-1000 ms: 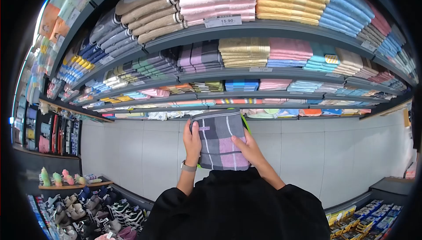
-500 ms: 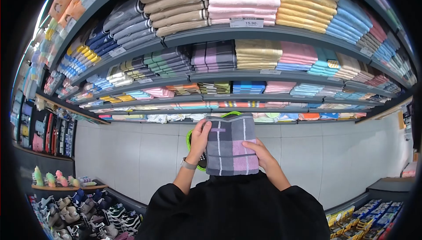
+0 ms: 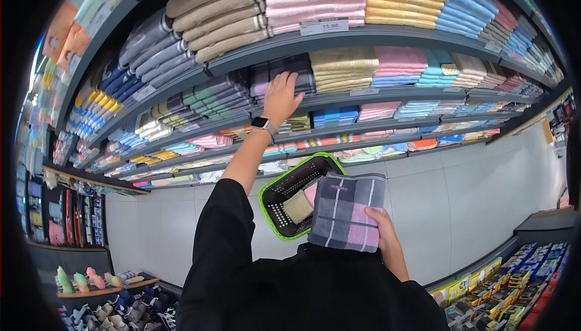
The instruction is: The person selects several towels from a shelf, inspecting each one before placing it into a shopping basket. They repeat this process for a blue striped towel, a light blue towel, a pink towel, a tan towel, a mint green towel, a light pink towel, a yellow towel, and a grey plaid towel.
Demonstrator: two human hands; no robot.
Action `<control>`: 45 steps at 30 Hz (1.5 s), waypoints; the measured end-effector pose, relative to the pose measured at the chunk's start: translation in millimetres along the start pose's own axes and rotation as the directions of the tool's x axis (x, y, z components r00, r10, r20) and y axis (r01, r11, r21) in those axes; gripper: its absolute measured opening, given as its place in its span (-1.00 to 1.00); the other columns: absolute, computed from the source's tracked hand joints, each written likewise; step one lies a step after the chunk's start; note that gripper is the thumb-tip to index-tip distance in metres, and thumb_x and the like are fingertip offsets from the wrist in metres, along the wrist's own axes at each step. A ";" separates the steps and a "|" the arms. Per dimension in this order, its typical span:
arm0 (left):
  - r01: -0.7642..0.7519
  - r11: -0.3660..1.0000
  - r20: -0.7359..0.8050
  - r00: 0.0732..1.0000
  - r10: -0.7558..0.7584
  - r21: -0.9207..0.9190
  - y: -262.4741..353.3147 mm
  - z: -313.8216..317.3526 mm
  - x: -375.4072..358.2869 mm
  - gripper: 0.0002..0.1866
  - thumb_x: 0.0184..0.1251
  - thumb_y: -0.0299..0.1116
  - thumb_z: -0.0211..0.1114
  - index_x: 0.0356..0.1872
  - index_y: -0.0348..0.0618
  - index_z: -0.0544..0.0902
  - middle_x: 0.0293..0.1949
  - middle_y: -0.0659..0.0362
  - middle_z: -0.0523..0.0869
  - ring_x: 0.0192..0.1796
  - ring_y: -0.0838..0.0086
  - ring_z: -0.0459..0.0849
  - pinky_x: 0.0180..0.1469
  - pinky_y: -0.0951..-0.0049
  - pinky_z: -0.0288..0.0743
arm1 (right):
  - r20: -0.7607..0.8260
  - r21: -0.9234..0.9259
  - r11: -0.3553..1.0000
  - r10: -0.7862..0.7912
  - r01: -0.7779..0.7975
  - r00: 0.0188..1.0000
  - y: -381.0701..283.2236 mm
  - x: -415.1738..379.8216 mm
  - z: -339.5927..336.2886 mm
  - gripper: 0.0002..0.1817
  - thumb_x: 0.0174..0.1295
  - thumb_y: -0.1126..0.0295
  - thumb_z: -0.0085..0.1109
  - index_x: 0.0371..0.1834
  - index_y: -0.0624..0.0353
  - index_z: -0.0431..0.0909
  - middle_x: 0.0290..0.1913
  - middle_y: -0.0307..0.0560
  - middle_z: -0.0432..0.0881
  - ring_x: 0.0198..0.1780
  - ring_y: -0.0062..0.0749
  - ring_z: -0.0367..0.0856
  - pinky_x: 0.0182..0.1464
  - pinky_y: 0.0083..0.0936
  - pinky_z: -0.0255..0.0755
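A folded grey, black and lilac checked towel (image 3: 346, 213) is held by its right edge in my right hand (image 3: 382, 227), thumb on top. My left hand (image 3: 282, 99), with a watch on the wrist, reaches up to the shelf. Its fingers are stretched out flat over the front of a stack of dark purple checked towels (image 3: 260, 78); the palm side is hidden. Behind the held towel stands a black shopping basket (image 3: 264, 196) with a bright green rim. Inside it lie a beige folded cloth (image 3: 298, 207) and a pink one (image 3: 311, 193), partly covered by the towel.
Shelves of folded towels curve across the front, with a price label (image 3: 324, 26) on the upper edge. Grey floor tiles (image 3: 417, 210) lie below. Shoes (image 3: 115, 319) are displayed at lower left, and packaged goods (image 3: 496, 285) at lower right.
My left hand has let go of the checked towel and moved up to the purple stack. The right hand has shifted right with the towel, uncovering more of the basket.
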State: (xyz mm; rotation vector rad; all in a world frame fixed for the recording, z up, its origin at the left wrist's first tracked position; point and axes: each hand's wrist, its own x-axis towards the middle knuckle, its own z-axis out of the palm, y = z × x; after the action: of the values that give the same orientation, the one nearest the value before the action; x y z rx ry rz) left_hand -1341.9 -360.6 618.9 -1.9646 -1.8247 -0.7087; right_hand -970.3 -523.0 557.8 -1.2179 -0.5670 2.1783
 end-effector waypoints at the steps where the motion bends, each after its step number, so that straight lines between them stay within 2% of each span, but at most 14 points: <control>1: -0.004 1.000 0.004 1.000 0.004 0.001 0.3 5.9 7.9 -0.49 0.04 -0.23 0.31 0.03 -0.19 0.46 0.00 0.00 0.51 0.07 0.14 0.47 0.09 0.24 0.32 | 0.000 0.006 1.000 0.002 -0.002 1.000 -5.9 3.3 -3.1 -0.52 0.06 0.30 0.24 0.03 0.27 0.38 -0.13 -0.04 0.56 -0.12 -0.34 0.57 -0.06 -0.42 0.47; 3: 0.056 0.991 0.186 0.979 -0.078 0.117 -1.1 18.4 19.6 -0.46 0.05 -0.17 0.30 0.07 -0.17 0.44 0.00 0.00 0.51 0.03 0.13 0.49 0.08 0.21 0.32 | 0.004 0.005 1.000 -0.016 0.016 1.000 -16.3 8.9 -7.8 -0.51 0.06 0.31 0.25 0.04 0.27 0.37 -0.12 -0.04 0.56 -0.12 -0.35 0.57 -0.05 -0.42 0.46; 13: 0.201 0.979 0.047 0.978 -0.202 0.026 -40.4 49.5 21.6 -0.69 0.21 -0.24 0.14 -0.15 -0.26 0.56 -0.55 -0.14 0.59 -0.45 -0.03 0.58 -0.33 0.09 0.45 | 0.037 -0.030 0.998 0.054 -0.053 0.998 -71.9 65.1 -38.9 -0.56 0.10 0.39 0.22 0.04 0.28 0.37 -0.12 -0.07 0.57 -0.12 -0.41 0.56 -0.04 -0.44 0.46; 23: 0.396 0.915 0.127 0.914 -0.386 -0.072 -26.8 49.2 24.2 -0.66 0.21 -0.25 0.15 -0.05 -0.22 0.51 -0.33 -0.20 0.61 -0.30 -0.06 0.57 -0.22 0.07 0.42 | 0.094 0.009 0.994 0.103 -0.105 0.990 -94.4 97.7 -43.9 -0.53 0.09 0.34 0.22 0.06 0.27 0.36 -0.09 -0.05 0.56 -0.10 -0.37 0.56 -0.02 -0.42 0.45; 26: 0.011 0.977 0.180 0.982 -0.050 0.212 -3.1 52.8 20.2 -0.54 0.07 -0.27 0.24 0.08 0.04 0.46 0.06 -0.04 0.46 -0.05 0.14 0.49 0.00 0.19 0.33 | 0.149 0.180 0.959 0.193 -0.219 0.970 -98.6 104.3 -50.3 -0.54 0.09 0.29 0.19 0.04 0.27 0.39 -0.10 -0.03 0.57 -0.11 -0.31 0.57 -0.03 -0.38 0.46; 33: -0.007 0.992 0.046 0.999 0.001 0.129 27.1 22.2 16.4 -0.56 0.11 -0.29 0.24 0.06 -0.10 0.46 0.02 -0.05 0.49 -0.02 0.14 0.50 0.06 0.20 0.32 | 0.245 0.366 0.900 0.152 -0.236 0.958 -115.2 102.1 -24.8 -0.62 0.15 0.27 0.09 -0.02 0.27 0.46 -0.11 0.01 0.59 -0.12 -0.25 0.59 -0.04 -0.36 0.47; 34: 0.128 0.987 0.000 0.992 -0.128 -0.095 39.2 14.6 3.7 -0.58 0.17 -0.29 0.20 0.07 -0.15 0.46 0.02 -0.02 0.51 0.01 0.18 0.50 0.09 0.24 0.32 | 0.251 0.361 0.902 0.148 -0.235 0.956 -116.8 100.9 -20.4 -0.62 0.15 0.27 0.09 -0.02 0.27 0.46 -0.11 0.01 0.59 -0.12 -0.25 0.59 -0.04 -0.36 0.47; 35: 0.243 0.917 -0.016 0.965 -0.261 -0.316 51.5 6.3 -12.3 -0.60 0.23 -0.29 0.17 0.08 -0.19 0.45 0.02 0.00 0.52 0.05 0.23 0.50 0.11 0.27 0.32 | 0.263 0.366 0.905 0.123 -0.217 0.957 -118.0 99.6 -14.5 -0.62 0.16 0.27 0.08 -0.01 0.27 0.46 -0.11 0.00 0.59 -0.11 -0.25 0.59 -0.03 -0.36 0.47; 36: 0.502 0.674 0.225 0.859 -0.459 -0.542 62.8 8.4 -41.7 -0.62 0.36 -0.23 0.06 0.09 -0.25 0.44 0.03 0.05 0.55 0.08 0.31 0.50 0.13 0.30 0.32 | 0.274 0.371 0.907 0.098 -0.200 0.957 -117.7 99.2 -8.7 -0.62 0.16 0.27 0.07 -0.01 0.27 0.46 -0.10 0.00 0.59 -0.11 -0.25 0.59 -0.03 -0.37 0.47; 37: 0.714 0.165 0.581 0.663 -0.472 -0.681 89.2 -13.5 -53.6 -0.50 0.42 -0.04 -0.10 0.11 -0.27 0.43 0.02 0.08 0.56 0.06 0.34 0.52 0.14 0.31 0.34 | 0.281 0.363 0.910 0.098 -0.201 0.955 -115.5 98.8 -3.2 -0.62 0.16 0.27 0.07 -0.01 0.27 0.46 -0.10 0.00 0.59 -0.11 -0.25 0.59 -0.03 -0.37 0.47; 38: 0.695 -0.429 0.813 0.536 -0.226 -0.577 102.5 -12.3 -81.9 -0.33 0.40 0.16 -0.26 0.14 -0.29 0.40 0.04 0.07 0.55 0.09 0.37 0.51 0.14 0.31 0.35 | 0.247 0.372 0.914 0.072 -0.163 0.966 -113.1 98.0 2.1 -0.61 0.17 0.26 0.07 -0.01 0.27 0.46 -0.10 0.00 0.59 -0.10 -0.26 0.59 -0.01 -0.38 0.47; 40: 0.618 -0.663 0.834 0.551 -0.020 -0.424 130.4 -22.0 -115.3 -0.22 0.34 0.25 -0.28 0.21 -0.35 0.31 0.11 0.07 0.50 0.16 0.37 0.45 0.21 0.32 0.28 | 0.217 0.365 0.923 0.046 -0.125 0.975 -108.5 99.0 7.8 -0.61 0.17 0.26 0.06 0.00 0.27 0.45 -0.09 0.00 0.59 -0.09 -0.26 0.58 0.00 -0.39 0.46; 44: 0.537 -0.730 0.853 0.508 -0.120 -0.423 138.4 -72.3 -103.3 -0.35 0.37 0.08 -0.07 0.21 -0.32 0.31 0.09 0.12 0.51 0.09 0.45 0.48 0.16 0.42 0.32 | 0.244 0.181 0.978 0.057 -0.103 0.968 -88.9 105.3 26.2 -0.60 0.20 0.26 0.05 0.05 0.25 0.42 -0.07 0.01 0.58 -0.05 -0.30 0.56 0.03 -0.42 0.43; 45: 0.610 -0.613 0.825 0.550 -0.129 -0.503 132.6 -76.5 -101.5 -0.44 0.35 -0.07 0.02 0.21 -0.30 0.33 0.06 0.14 0.52 0.07 0.48 0.48 0.13 0.45 0.34 | 0.276 0.153 0.984 0.043 -0.088 0.960 -86.2 105.7 32.8 -0.59 0.21 0.27 0.05 0.08 0.25 0.40 -0.07 0.01 0.58 -0.04 -0.33 0.56 0.04 -0.44 0.42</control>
State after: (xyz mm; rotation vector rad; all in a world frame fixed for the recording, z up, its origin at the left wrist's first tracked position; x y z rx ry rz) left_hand -1222.7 -499.8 630.4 -1.1246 -2.5973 -3.6695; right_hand -1019.4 -391.6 560.7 -0.8690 -0.4503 2.4160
